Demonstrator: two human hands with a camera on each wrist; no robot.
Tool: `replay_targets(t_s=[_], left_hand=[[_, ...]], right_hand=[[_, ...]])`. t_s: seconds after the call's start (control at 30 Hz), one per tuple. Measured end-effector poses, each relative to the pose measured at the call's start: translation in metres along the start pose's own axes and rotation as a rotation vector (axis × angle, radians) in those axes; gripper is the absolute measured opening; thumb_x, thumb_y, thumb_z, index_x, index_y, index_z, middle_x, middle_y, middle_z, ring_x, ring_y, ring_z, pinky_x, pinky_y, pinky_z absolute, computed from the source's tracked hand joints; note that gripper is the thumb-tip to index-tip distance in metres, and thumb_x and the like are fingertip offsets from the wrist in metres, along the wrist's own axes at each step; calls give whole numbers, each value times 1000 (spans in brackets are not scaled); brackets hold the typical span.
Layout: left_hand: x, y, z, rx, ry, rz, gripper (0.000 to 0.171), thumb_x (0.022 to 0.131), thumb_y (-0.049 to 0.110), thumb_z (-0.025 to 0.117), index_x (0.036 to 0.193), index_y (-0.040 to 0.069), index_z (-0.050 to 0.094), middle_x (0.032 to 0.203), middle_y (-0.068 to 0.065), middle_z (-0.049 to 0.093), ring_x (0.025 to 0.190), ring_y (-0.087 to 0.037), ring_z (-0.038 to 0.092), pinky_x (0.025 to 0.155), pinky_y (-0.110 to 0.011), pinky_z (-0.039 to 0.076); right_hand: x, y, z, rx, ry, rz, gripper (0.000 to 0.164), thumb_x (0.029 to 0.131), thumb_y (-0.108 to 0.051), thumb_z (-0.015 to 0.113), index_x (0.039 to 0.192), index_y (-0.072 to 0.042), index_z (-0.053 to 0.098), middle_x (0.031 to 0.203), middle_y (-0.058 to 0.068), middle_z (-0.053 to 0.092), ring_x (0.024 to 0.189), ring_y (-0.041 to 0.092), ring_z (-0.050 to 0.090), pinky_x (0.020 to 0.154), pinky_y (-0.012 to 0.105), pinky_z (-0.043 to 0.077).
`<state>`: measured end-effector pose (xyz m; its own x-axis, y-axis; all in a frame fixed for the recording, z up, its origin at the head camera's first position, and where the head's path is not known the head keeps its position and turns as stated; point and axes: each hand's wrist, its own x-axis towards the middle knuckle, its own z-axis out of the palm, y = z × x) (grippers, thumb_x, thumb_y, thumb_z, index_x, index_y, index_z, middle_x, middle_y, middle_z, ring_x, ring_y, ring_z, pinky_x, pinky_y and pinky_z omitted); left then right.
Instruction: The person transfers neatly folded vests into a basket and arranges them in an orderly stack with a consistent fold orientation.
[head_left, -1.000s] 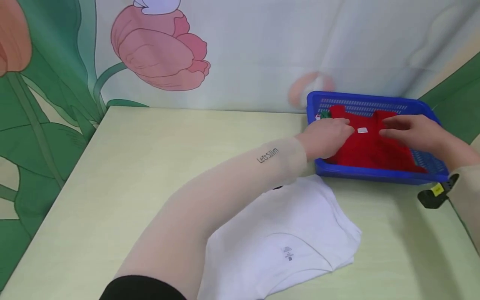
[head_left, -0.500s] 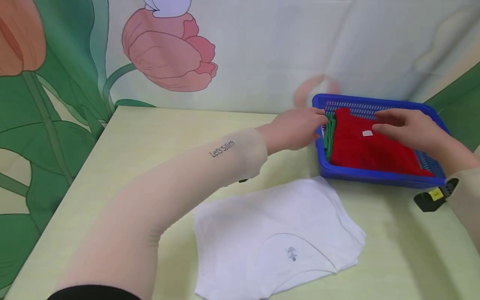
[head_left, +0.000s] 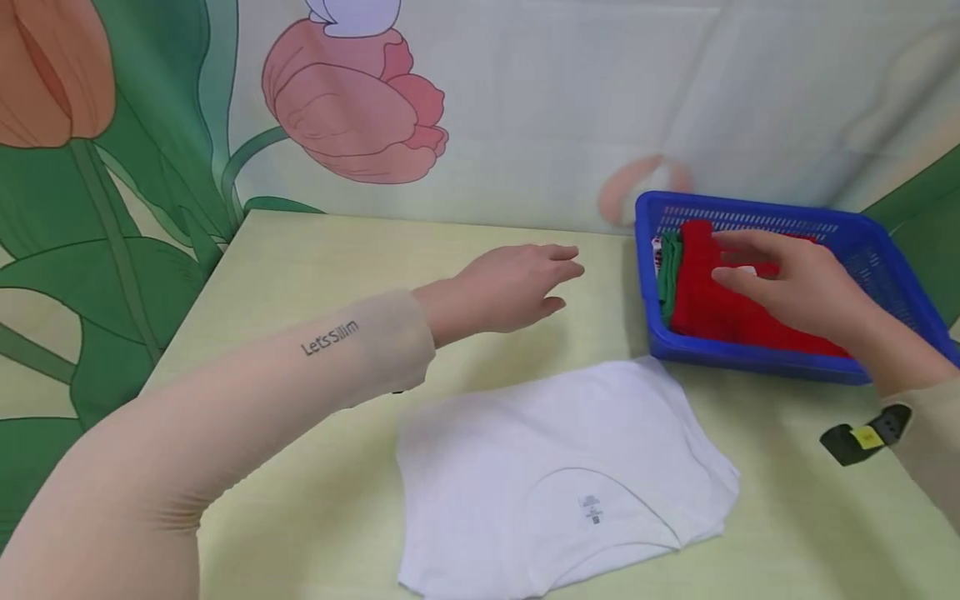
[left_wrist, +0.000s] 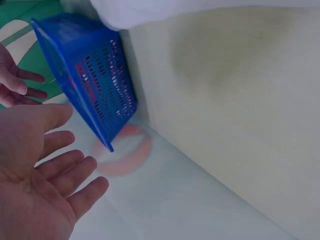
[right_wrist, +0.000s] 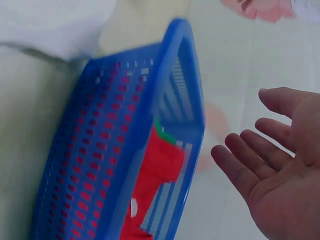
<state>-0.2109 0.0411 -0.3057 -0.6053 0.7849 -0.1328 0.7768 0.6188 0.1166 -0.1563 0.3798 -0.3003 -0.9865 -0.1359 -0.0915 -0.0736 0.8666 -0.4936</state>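
I have the left hand over the surface and the right hand above the blue basket, fingers apart, both empty; the red garment inside looks placed, so the white shirt in front probably calls for gripping.

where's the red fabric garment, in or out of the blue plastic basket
In: the red fabric garment shows through holes in the blue plastic basket.

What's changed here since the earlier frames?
The left hand has moved left, from over the red garment in the blue basket to above the table, holding nothing; this uncovers more of the green cloth. The right hand still hovers over the basket; the red garment and white shirt lie as they were.
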Motion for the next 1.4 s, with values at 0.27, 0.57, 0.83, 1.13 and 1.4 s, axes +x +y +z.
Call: replay_targets(t_s=[0.27,0.57,0.83,1.13,1.4], left_hand=[[-49,-14,10,-29,8,-16,50,108,20,65,156,10,54,169,-10,42,145,-29,55,111,-44,52],[-104,-26,35,-4,90,7,48,103,19,73,149,8,61,163,-13,50,136,-30,63,97,-44,60],[-138,-22,57,19,122,44,48,102,25,76,145,7,64,159,-14,55,131,-30,66,96,-43,61],[-166,-14,88,-1,98,83,49,101,29,77,144,7,66,156,-14,57,132,-30,65,102,-43,58],[-180,-6,108,-48,48,88,52,100,29,78,145,8,65,157,-13,56,136,-30,63,106,-43,56]], right_hand=[[-17,-29,19,29,26,-106,60,102,-22,75,157,-10,53,152,22,58,130,46,63,78,4,47],[-36,-53,40,45,2,-291,65,97,-15,82,155,-8,56,149,18,61,130,41,63,93,52,61],[-50,-62,60,73,-73,-324,64,97,-16,81,155,-10,56,150,15,61,136,39,60,98,55,59],[-63,-65,91,90,-175,-359,57,98,-22,80,151,-10,61,149,13,63,131,36,64,95,46,62],[-73,-58,117,6,-213,-369,57,97,-27,81,150,-13,63,151,8,63,136,35,61,103,56,57]])
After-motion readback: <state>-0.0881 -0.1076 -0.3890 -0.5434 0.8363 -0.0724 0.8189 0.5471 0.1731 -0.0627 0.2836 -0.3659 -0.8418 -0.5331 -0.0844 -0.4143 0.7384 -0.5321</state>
